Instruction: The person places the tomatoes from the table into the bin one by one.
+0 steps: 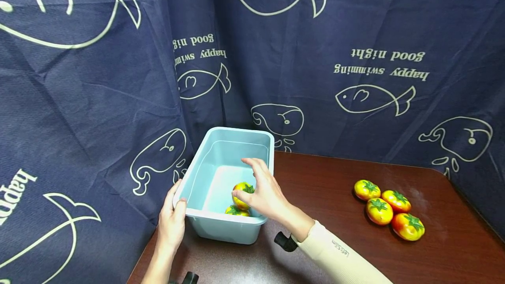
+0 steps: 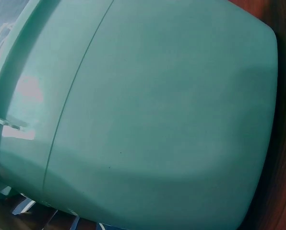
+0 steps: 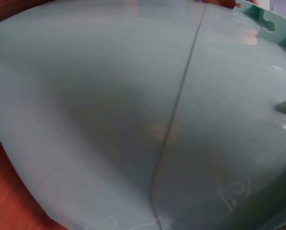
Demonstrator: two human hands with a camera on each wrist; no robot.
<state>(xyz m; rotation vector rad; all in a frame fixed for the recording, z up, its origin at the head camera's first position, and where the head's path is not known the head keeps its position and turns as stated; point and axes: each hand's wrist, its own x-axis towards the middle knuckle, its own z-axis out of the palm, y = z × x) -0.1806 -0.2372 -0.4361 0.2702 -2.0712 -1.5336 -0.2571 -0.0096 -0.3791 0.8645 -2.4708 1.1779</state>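
A light blue plastic bin (image 1: 221, 227) stands on the table; its outer wall (image 2: 157, 110) fills the left wrist view, and another wall (image 3: 109, 96) fills the right one. My left hand (image 1: 172, 225) grips the rim at the near left corner. Over the bin's right side is my right hand (image 1: 266, 192), thumb and fingers spread apart. Its thumb overlaps a yellow-red tomato (image 1: 239, 188) with a green leafy top inside the bin; whether they touch, I cannot tell. A second tomato (image 1: 236, 211) lies nearer, partly hidden by the near wall. Neither wrist view shows fingers clearly.
Several more yellow-red tomatoes (image 1: 379, 211) lie grouped on the brown table (image 1: 315, 179), right of the bin. A dark blue curtain (image 1: 296, 56) with white fish drawings hangs behind the table and along its left side.
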